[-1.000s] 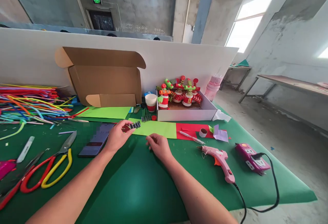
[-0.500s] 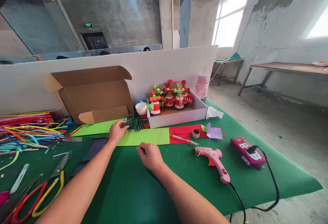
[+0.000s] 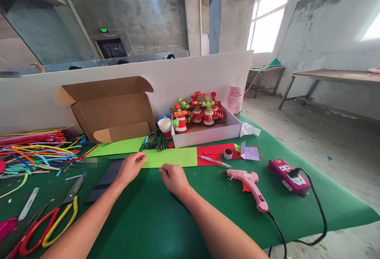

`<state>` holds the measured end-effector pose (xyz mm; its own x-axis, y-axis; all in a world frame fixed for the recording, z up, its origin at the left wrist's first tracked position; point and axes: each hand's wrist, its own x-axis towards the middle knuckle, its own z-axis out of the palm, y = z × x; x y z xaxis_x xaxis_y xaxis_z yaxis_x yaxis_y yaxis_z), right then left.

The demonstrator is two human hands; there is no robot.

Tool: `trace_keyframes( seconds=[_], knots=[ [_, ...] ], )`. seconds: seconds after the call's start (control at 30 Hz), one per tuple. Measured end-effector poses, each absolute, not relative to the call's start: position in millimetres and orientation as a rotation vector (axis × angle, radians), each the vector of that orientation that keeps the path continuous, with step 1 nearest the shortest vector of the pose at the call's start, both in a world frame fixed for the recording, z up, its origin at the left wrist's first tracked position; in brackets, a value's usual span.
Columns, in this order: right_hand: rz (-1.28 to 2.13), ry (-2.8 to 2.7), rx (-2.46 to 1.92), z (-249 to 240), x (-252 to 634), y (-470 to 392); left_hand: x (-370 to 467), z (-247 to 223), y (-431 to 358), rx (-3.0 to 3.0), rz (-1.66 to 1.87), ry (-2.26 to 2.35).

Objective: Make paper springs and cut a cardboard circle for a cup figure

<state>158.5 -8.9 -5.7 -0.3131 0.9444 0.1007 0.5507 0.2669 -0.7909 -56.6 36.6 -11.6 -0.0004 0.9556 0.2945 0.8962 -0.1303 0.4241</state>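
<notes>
My left hand (image 3: 132,168) is at the left end of a bright green paper strip (image 3: 169,157), fingers loosely stretched out with nothing visible in them. Just beyond it lie dark accordion-folded paper springs (image 3: 162,145). My right hand (image 3: 175,179) rests by the strip's front edge, its fingers curled closed; whatever they hold, if anything, is hidden. A red paper strip (image 3: 210,149) continues to the right, with a pen (image 3: 214,161) and a small white roll (image 3: 228,154) on it.
A pink glue gun (image 3: 247,182) and a purple power block (image 3: 289,177) with cords lie at right. Scissors (image 3: 61,219), a craft knife (image 3: 29,204) and pipe cleaners (image 3: 35,152) are at left. Behind stand paper cups (image 3: 165,126), a white box (image 3: 208,135) of figures, and a cardboard box (image 3: 114,112).
My left hand has let go of the dark paper spring and drawn back toward me. The spring stays beside the other one. My right hand keeps its closed pose.
</notes>
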Motion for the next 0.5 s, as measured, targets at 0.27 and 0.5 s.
trace_keyframes(
  seconds=[0.27, 0.5],
  knots=[
    [0.87, -1.999, -1.363, -7.8, 159.7, -8.8, -56.1, 6.0, 81.2, 2.156, 0.694, 2.068],
    [0.845, -1.997, -1.4, -6.1, 161.3, -8.3, -46.8, -9.6, 119.5, 1.944, 0.657, 2.327]
  ],
)
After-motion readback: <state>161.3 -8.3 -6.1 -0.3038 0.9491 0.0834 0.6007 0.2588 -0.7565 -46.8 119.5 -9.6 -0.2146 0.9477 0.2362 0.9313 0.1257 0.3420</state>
